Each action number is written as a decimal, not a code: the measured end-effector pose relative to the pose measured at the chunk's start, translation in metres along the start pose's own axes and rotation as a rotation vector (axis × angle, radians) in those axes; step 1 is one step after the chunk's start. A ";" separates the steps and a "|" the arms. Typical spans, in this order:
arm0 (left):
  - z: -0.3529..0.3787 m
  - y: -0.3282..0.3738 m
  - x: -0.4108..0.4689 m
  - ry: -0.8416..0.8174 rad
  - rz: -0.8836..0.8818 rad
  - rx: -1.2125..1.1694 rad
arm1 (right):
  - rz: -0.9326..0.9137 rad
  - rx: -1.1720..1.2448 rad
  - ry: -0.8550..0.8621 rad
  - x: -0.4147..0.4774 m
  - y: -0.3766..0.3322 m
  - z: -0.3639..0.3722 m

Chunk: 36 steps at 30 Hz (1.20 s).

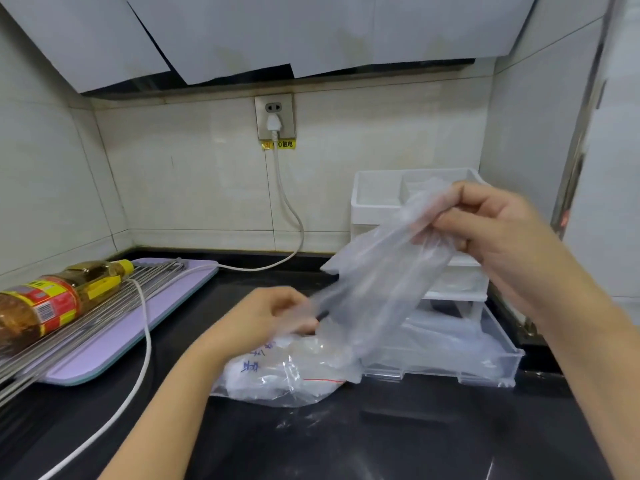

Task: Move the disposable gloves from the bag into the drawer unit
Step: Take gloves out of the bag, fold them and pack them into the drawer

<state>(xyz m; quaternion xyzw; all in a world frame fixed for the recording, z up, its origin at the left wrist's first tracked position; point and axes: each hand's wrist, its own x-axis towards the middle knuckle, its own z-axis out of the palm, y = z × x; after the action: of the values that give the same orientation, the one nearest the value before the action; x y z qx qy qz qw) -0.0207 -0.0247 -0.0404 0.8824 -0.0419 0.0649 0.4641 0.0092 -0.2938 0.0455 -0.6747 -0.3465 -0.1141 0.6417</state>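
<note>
Nearest the cam: glossy black counter [346,445], w/ both forearms reaching in over it. Left grip [263,317] sits low at centre, fingers curled and pinching the lower end of the clear plastic disposable gloves [381,282]; too blurry for me to say if it also has the bag's mouth. Right grip [498,230] is raised on the right, fingers and thumb curled tight round the gloves' upper end. So the gloves hang stretched between the two grips, slanting up to the right, off the counter and in front of the white plastic drawer unit [377,199]. Crumpled clear zip bag w/ blue writing [284,372] lies on the counter just below the left grip, more film inside. Unit's bottom clear drawer [485,365] is pulled out, clear film in it. Far left: amber oil bottle [52,299] lying on a metal rack [104,306] over a lilac board [114,351], white cable [147,341] running across from the wall socket [275,116].
</note>
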 end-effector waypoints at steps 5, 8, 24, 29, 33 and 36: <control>-0.011 0.017 0.011 0.061 0.124 -0.533 | 0.197 -0.101 -0.070 0.002 0.006 -0.015; 0.009 0.042 0.022 -0.136 0.073 -0.455 | 0.263 -0.083 -0.018 0.008 0.014 -0.022; 0.069 0.080 0.077 -0.225 -0.103 -0.187 | 0.393 -0.508 0.305 0.018 0.051 -0.059; 0.070 0.061 0.097 -0.156 -0.172 0.124 | 0.616 -1.023 0.043 0.019 0.077 -0.055; 0.075 0.044 0.106 -0.093 -0.194 0.172 | 0.750 -1.165 -0.095 0.017 0.101 -0.051; 0.083 0.043 0.109 0.006 -0.171 0.282 | 0.792 -1.188 -0.115 0.016 0.110 -0.053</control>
<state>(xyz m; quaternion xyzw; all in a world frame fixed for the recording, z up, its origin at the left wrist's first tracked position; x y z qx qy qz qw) 0.0873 -0.1192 -0.0354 0.9389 0.0444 0.0332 0.3398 0.1039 -0.3312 -0.0232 -0.9901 0.0119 -0.0063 0.1399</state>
